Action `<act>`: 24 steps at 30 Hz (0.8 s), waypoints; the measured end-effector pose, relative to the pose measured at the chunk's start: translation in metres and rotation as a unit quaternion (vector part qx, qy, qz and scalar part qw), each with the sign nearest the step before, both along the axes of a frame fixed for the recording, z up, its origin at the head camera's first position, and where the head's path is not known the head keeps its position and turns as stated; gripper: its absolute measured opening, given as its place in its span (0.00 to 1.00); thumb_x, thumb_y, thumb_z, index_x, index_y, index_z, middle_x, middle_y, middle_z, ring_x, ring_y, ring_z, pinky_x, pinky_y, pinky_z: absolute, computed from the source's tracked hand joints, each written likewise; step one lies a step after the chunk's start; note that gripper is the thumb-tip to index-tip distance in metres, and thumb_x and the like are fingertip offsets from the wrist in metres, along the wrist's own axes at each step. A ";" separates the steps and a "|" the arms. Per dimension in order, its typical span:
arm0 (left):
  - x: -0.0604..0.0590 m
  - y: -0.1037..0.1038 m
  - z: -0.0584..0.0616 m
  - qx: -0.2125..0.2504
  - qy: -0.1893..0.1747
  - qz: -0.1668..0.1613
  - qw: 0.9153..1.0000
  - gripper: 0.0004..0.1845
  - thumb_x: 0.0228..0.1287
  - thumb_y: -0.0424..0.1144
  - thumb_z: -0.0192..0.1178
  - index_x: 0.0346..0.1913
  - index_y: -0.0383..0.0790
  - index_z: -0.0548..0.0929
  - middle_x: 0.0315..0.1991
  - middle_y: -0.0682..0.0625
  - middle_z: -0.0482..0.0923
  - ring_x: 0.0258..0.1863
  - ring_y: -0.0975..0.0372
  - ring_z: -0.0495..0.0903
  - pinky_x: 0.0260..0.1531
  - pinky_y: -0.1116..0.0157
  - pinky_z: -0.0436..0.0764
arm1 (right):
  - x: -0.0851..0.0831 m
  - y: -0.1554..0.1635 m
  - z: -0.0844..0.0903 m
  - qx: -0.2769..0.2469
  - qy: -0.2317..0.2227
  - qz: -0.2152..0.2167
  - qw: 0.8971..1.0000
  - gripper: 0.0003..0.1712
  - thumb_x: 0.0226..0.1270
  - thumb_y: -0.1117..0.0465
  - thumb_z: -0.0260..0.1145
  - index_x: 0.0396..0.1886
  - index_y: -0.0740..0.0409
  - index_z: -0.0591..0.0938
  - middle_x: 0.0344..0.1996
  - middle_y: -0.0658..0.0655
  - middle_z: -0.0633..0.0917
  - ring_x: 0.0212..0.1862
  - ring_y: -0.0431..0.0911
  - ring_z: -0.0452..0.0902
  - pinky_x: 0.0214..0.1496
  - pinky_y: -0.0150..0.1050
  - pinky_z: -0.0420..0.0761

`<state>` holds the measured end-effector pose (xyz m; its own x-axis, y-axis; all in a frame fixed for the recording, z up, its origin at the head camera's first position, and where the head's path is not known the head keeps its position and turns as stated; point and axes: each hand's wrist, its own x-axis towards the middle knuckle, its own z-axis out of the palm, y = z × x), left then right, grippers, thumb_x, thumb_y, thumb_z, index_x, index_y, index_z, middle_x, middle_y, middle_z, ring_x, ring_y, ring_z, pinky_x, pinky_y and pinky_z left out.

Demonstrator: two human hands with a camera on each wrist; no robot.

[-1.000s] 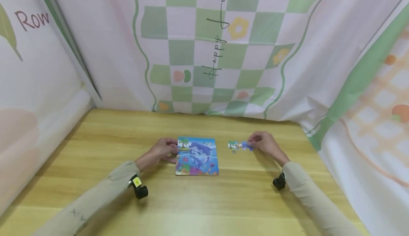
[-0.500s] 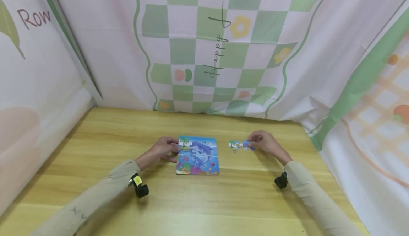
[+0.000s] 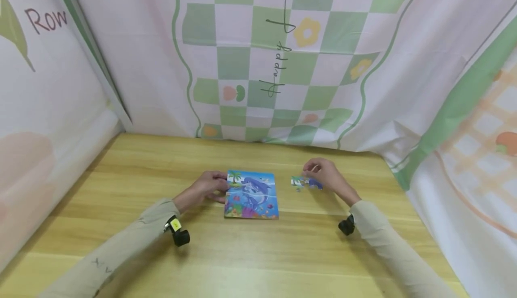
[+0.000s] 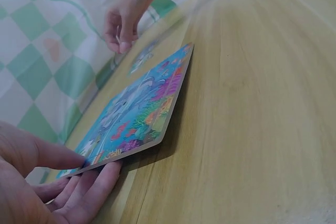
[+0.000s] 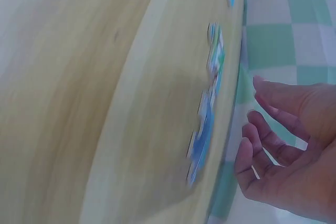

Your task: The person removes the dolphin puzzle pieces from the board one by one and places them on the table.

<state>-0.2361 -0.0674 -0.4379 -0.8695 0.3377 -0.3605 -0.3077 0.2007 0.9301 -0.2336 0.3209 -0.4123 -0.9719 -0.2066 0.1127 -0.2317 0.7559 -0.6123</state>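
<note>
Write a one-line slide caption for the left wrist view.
Left hand grips the near edge of a dolphin puzzle board on a wooden table; the right hand hovers beyond.

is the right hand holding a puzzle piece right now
No, the right hand hovers with loosely curled, empty fingers beside the joined puzzle pieces lying on the table.

Dolphin puzzle board (image 3: 251, 194) flat; loose pieces (image 3: 305, 182) beside

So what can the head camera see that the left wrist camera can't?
Only the head view shows both sleeves, the checked curtain's writing and the whole table. Only the left wrist view shows the left hand's fingers tucked under the dolphin puzzle board's raised edge. Both show the board, the loose puzzle pieces and the right hand.
</note>
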 end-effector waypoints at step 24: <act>0.001 0.006 -0.005 -0.014 0.031 0.017 0.999 0.34 0.64 0.24 0.68 0.71 0.22 0.66 0.46 0.43 0.74 0.40 0.57 0.82 0.33 0.64 0.94 | -0.010 -0.103 -0.010 -0.030 -0.059 0.060 0.996 0.16 0.66 0.60 0.77 0.46 0.65 0.84 0.43 0.61 0.85 0.43 0.49 0.78 0.48 0.42 0.87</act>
